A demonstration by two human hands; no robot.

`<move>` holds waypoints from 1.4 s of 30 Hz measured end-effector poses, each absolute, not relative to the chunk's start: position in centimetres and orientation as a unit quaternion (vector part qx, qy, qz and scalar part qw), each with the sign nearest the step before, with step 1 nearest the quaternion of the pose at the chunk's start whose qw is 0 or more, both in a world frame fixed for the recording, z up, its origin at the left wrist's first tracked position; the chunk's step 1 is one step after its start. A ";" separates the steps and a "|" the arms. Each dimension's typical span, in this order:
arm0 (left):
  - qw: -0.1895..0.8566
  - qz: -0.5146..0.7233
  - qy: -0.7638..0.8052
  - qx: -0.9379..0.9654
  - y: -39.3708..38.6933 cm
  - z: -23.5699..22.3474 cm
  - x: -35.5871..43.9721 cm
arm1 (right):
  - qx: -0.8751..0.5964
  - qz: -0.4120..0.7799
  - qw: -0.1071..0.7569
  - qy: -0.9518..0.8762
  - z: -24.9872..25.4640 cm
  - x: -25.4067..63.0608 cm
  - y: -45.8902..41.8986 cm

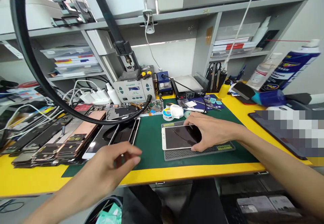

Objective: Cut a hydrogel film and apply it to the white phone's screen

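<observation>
A white-framed phone (178, 137) lies screen up on a grey perforated mat (197, 151) on the green work mat (152, 139). My right hand (211, 131) rests over the phone's right end, fingers curled around its edges and gripping it. My left hand (113, 166) hovers above the front edge of the bench, left of the phone. Its fingers are loosely bent and apart, with nothing visible in them. Just beyond it lies a white-framed phone screen (111, 139) on the green mat.
Stacks of phone parts and screens (50, 139) cover the left of the yellow bench (30, 180). A rework station (134, 89), solder spool (167, 113), tools and a spray can (288, 70) stand behind. A thick black hose (30, 65) arcs overhead. A dark tablet (278, 129) lies at right.
</observation>
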State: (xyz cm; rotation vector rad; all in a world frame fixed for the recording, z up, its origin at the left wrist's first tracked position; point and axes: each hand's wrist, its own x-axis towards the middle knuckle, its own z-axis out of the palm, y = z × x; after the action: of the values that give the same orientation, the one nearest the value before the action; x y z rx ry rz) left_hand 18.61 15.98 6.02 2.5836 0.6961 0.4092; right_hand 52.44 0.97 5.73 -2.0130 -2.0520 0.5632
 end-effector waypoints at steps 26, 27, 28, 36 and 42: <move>0.048 0.038 -0.042 0.997 14.5 5.0 29.1 | -0.665 0.252 0.479 -0.514 8.0 59.1 -1.3; 0.050 0.027 -0.036 0.998 14.4 5.1 28.8 | -0.658 0.257 0.480 -0.521 7.9 59.3 -1.3; 0.052 0.015 -0.030 0.998 14.3 5.2 28.4 | -0.650 0.262 0.479 -0.529 7.9 59.5 -1.3; 0.079 -0.002 0.001 0.997 15.9 7.5 26.3 | -0.656 0.290 0.362 -0.595 7.5 58.9 -1.3; 0.124 0.074 0.190 0.971 20.2 9.3 34.3 | -0.673 0.276 0.373 -0.576 7.9 58.4 -1.2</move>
State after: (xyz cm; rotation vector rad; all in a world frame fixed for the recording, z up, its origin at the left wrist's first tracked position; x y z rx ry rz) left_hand 34.32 20.21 9.30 2.8315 0.5529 0.2158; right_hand 58.45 -1.17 7.86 -1.7247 -1.4758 0.7077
